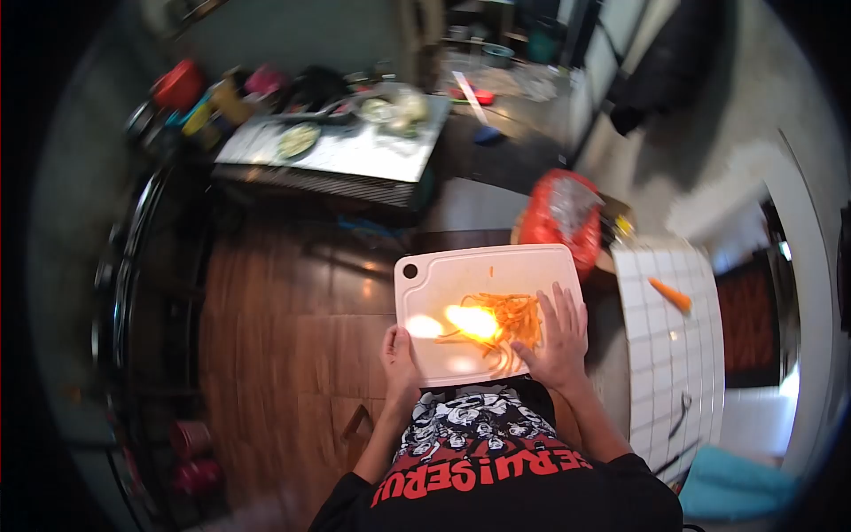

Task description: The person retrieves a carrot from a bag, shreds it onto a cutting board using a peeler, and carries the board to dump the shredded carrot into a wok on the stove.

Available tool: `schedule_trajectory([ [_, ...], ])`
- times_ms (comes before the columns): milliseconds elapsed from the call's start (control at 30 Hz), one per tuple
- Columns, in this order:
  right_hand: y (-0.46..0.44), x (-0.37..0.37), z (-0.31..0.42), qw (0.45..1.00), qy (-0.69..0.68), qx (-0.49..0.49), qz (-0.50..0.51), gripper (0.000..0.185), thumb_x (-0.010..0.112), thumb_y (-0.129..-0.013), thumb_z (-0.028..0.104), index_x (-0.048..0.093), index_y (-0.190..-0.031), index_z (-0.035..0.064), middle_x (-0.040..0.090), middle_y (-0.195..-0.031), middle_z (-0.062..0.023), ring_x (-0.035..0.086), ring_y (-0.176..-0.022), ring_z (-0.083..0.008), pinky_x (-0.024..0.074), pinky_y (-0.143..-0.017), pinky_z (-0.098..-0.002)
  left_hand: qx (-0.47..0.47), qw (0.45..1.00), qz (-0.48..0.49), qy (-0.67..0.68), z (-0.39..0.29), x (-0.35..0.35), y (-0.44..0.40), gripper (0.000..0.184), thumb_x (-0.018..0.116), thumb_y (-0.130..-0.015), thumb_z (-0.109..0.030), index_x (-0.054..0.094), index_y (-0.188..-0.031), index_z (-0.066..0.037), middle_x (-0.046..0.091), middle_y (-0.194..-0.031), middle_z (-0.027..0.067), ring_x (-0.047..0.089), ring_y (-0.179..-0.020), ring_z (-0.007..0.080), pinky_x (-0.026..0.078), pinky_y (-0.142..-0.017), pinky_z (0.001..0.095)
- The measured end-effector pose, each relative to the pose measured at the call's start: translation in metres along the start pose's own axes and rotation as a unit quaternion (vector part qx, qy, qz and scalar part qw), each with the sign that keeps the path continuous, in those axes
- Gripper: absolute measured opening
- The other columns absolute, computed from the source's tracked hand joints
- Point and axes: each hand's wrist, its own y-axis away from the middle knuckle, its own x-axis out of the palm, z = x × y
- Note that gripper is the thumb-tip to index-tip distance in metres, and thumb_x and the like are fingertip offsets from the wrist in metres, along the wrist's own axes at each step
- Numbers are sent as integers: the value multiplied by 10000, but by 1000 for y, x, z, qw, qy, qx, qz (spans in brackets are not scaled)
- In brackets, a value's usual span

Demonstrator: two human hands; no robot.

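Observation:
A white cutting board (443, 362) with a round hole in one corner is in front of my body. Thin orange carrot strips (516, 312) lie heaped on its middle and right part, and bright glare washes out some of them. My left hand (401, 358) grips the board's left edge, its fingers partly hidden beneath. On the right side, my right hand (561, 341) lies with fingers stretched out and spread over the board, its thumb beside the carrot strips. One small orange piece sits apart near the board's far edge.
A whole carrot (671, 294) and a dark slim tool (681, 415) lie on the white tiled counter (647, 346) at right. Beyond the board stands a red plastic bag (560, 222). A cluttered white table (363, 158) is at far left, above the brown floor (284, 328).

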Motion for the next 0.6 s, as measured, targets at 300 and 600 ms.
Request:
schedule_trajectory([
  [300, -114, 110, 165, 946, -151, -242, 157, 967, 726, -773, 579, 333, -1508, 89, 226, -1566, -268, 198, -1441, -493, 107, -1143, -648, 126, 954, -241, 126, -26, -97, -8, 208, 458, -1067, -218, 573, -1044, -46, 633, -951, 1, 567, -871, 36, 475, -752, 212],
  [600, -185, 202, 341, 848, -143, -468, 202, 812, 686, -796, 602, 480, -1440, 152, 292, -1538, -274, 215, -1415, -537, 121, -1093, -702, 203, 863, -447, 120, -71, -160, -70, 203, 466, -1061, -198, 579, -1025, -33, 592, -876, -19, 520, -786, 38, 426, -682, 209],
])
